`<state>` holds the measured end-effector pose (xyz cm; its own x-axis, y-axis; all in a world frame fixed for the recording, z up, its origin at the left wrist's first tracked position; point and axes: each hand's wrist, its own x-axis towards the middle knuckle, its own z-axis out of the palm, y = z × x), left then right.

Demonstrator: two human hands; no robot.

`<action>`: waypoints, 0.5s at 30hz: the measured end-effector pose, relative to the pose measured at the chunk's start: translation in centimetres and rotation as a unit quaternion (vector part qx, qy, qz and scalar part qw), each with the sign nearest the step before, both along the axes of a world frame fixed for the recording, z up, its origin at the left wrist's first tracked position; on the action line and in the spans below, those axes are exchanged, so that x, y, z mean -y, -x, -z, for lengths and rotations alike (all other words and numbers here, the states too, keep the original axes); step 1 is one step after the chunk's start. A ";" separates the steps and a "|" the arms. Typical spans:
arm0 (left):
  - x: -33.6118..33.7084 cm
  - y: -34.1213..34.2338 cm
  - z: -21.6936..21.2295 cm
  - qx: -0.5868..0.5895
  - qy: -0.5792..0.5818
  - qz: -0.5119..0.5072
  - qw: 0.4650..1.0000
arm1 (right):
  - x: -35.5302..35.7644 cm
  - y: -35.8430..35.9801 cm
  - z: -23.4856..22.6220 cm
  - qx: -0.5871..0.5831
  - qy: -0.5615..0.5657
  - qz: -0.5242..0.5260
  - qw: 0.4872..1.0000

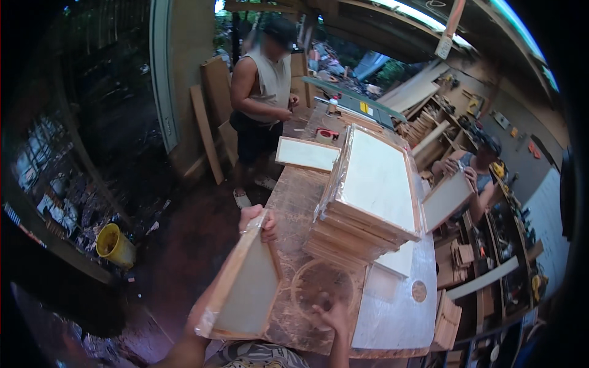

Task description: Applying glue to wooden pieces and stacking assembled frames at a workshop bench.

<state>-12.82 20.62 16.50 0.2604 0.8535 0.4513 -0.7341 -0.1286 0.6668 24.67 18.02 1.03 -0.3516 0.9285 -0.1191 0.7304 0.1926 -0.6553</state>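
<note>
My left hand (265, 224) grips the far end of a shallow wooden frame with a pale panel (244, 303). The frame is tilted on edge over the table's near left side, and part of my left forearm is behind it. Clear plastic clings to the frame's corners. My right hand (334, 316) is low over the table, fingers apart and holding nothing I can make out. Just beyond it a large round ring outline (299, 270) shows on the worn wooden tabletop (288, 205); I cannot tell whether it is a mark or a clear object.
A tall stack of plastic-wrapped frames (377, 178) stands mid-table, beside another white panel (308, 153) and a red tape dispenser (327, 134). One person (264, 86) stands at far left; another at right holds a frame (449, 199). A yellow bucket (116, 248) sits on the floor.
</note>
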 end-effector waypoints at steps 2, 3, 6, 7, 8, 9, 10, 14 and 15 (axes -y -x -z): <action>0.7 -0.2 0.0 -0.009 0.004 -0.028 1.000 | 0.2 -0.4 1.3 0.012 -0.020 -0.027 0.999; 0.9 -1.0 0.1 -0.009 0.002 -0.032 0.999 | 0.3 -0.9 1.7 0.024 -0.040 -0.037 0.998; 2.4 -1.3 0.3 -0.020 0.010 -0.062 0.998 | 2.3 0.0 3.6 0.102 -0.132 -0.107 0.980; 2.8 -1.8 0.3 -0.020 0.011 -0.060 0.998 | 3.1 0.2 4.0 0.064 -0.155 -0.108 0.980; 3.2 -2.1 0.2 -0.020 0.012 -0.064 0.998 | 3.2 -0.1 4.2 0.063 -0.150 -0.108 0.981; 3.2 -2.4 0.2 -0.019 0.012 -0.060 0.998 | 3.1 -0.4 4.4 0.086 -0.198 -0.119 0.969; 3.2 -2.7 0.3 -0.017 0.012 -0.058 0.998 | 3.2 -0.7 4.5 0.111 -0.244 -0.127 0.955; 3.3 -3.3 -0.2 -0.018 -0.002 -0.042 0.999 | 3.3 0.4 4.5 0.072 -0.217 -0.064 0.971; 3.6 -3.3 0.1 -0.017 0.000 -0.036 0.999 | 3.9 0.7 4.8 0.068 -0.223 -0.033 0.972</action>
